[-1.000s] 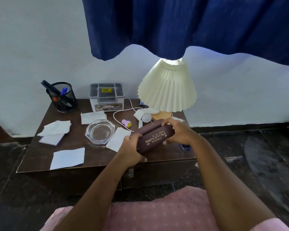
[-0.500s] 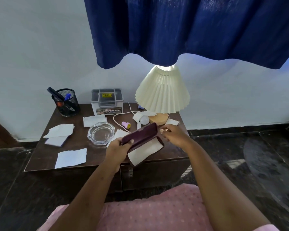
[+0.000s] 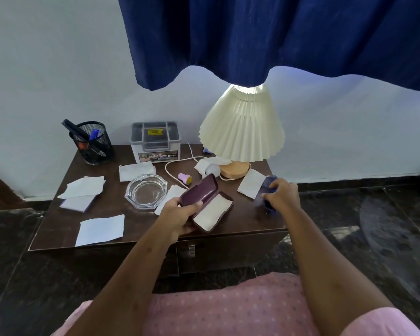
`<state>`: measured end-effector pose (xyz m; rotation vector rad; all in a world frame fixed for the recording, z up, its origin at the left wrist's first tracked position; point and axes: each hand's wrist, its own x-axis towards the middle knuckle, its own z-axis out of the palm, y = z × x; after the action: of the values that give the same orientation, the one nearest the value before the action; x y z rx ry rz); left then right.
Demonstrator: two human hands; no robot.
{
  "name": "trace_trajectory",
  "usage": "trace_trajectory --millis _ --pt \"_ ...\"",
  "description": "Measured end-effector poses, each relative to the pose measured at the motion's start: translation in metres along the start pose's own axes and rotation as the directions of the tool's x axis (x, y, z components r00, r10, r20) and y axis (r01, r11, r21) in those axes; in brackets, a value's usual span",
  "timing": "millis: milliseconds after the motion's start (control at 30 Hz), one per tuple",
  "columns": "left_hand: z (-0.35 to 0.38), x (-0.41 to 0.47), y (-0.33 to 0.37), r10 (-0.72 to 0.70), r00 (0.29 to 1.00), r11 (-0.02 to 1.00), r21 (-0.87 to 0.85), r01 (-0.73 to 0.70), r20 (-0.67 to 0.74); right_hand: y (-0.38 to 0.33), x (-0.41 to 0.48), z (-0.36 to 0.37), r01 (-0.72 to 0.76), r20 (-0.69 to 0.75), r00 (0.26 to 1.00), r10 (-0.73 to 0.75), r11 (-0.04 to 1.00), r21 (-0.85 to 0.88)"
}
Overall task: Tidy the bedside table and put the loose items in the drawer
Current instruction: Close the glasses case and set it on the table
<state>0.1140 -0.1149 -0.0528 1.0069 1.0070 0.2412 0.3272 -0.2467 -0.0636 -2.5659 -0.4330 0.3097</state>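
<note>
Spectacle case (image 3: pixel 207 204): shut one second ago, now open, pale lining up. Your left hand (image 3: pixel 179 215) grips its near end above the front of the bedside table (image 3: pixel 58 226). Your right hand (image 3: pixel 283 195) has left the lid and curls round a blurred blue object (image 3: pixel 267 187) at the table's right edge, possibly spectacles; cannot confirm. Judgement: packing begun. Drawer (image 3: pixel 228 251) closed, paper slips (image 3: pixel 101 229) still loose.
</note>
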Motion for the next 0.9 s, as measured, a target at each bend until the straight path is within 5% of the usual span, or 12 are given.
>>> trace_trajectory --millis 167,500,633,767,900 --pt "-0.003 0.001 -0.004 -0.037 0.999 0.999 0.002 0.037 0.037 0.002 0.000 0.001 -0.066 0.093 0.994 0.064 0.998 0.014" --pt "-0.001 -0.002 -0.007 -0.045 0.999 0.999 -0.022 0.045 0.009 -0.006 -0.014 -0.004 -0.379 0.108 0.922 0.372 0.807 0.452" --pt "-0.003 -0.003 -0.005 -0.055 0.998 0.997 -0.061 0.054 -0.009 -0.009 -0.011 -0.017 -0.352 0.072 0.921 0.382 0.740 0.574" --pt "-0.010 0.000 -0.002 -0.024 0.996 0.997 -0.080 0.017 -0.091 -0.026 -0.024 -0.020 -0.192 -0.106 0.966 0.234 0.933 0.304" --pt "-0.013 0.002 0.004 -0.001 0.981 1.000 -0.030 -0.005 -0.192 -0.053 -0.055 -0.020 -0.037 -0.002 0.999 0.040 0.952 0.303"
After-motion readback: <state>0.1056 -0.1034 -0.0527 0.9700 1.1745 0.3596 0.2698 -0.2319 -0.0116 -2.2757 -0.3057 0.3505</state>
